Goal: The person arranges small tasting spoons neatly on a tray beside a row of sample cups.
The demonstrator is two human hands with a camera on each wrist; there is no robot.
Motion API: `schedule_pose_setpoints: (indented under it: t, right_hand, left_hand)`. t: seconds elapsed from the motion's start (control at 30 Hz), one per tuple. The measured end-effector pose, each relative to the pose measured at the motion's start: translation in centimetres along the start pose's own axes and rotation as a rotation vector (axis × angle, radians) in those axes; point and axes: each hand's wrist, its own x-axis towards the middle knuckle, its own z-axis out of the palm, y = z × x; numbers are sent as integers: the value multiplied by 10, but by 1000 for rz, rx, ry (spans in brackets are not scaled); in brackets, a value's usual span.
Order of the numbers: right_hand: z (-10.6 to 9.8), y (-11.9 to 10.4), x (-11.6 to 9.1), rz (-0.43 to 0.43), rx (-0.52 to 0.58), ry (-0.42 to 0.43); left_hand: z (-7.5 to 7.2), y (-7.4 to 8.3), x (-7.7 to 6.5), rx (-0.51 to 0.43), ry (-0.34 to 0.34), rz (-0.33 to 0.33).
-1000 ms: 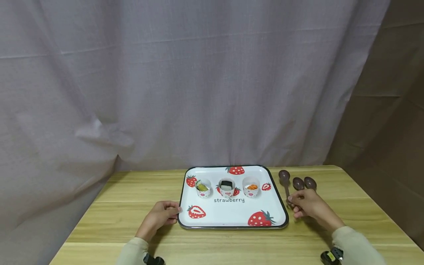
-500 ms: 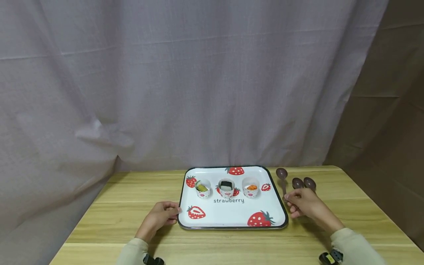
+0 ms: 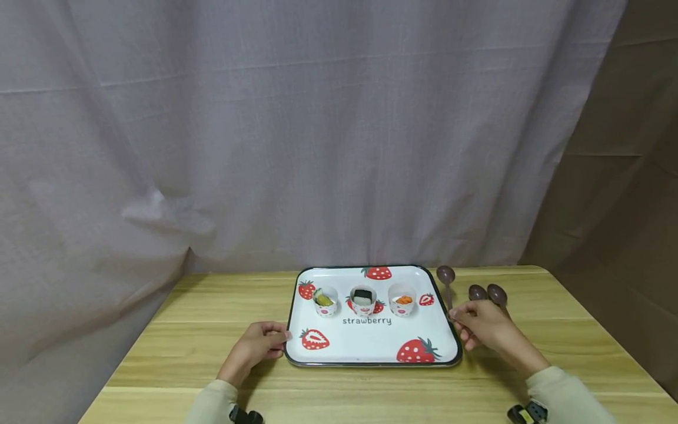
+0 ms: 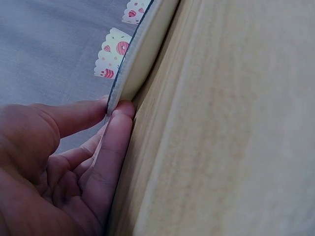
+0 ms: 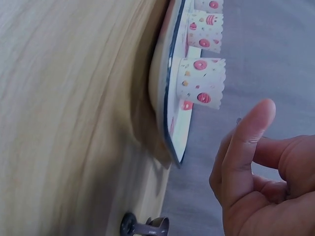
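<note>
A white strawberry-print tray (image 3: 371, 344) lies on the wooden table (image 3: 185, 353). On it stand three paper cups holding a green bit (image 3: 325, 301), a black-and-white piece (image 3: 362, 299) and an orange bit (image 3: 402, 300). My left hand (image 3: 254, 347) pinches the tray's left rim (image 4: 142, 54), thumb on top and a finger (image 4: 115, 142) underneath. At the tray's right edge my right hand (image 3: 484, 327) grips the handle of a brown spoon (image 3: 446, 275), whose bowl points away from me. The right wrist view shows the curled right hand (image 5: 256, 172) beside the tray's rim (image 5: 170, 113).
Two more brown spoons (image 3: 477, 292) (image 3: 497, 292) lie on the table just behind my right hand. A grey curtain (image 3: 265, 147) hangs along the table's far edge. A brown wall stands to the right.
My right hand has carried the brown spoon a little left and away, toward the tray's right rim. The left hand and the tray have stayed put.
</note>
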Motion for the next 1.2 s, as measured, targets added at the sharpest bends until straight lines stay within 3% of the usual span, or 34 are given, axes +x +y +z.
schedule_pose_setpoints:
  t: [0.6, 0.93, 1.2]
  right_hand:
    - [20, -24, -7, -46, -20, -39]
    - [35, -25, -5, -42, 95, -48]
    - [48, -33, -4, -46, 134, -9]
  left_hand:
    - [0, 2, 0, -17, -30, 20]
    - [1, -3, -1, -4, -1, 20]
    - [0, -4, 1, -10, -12, 35]
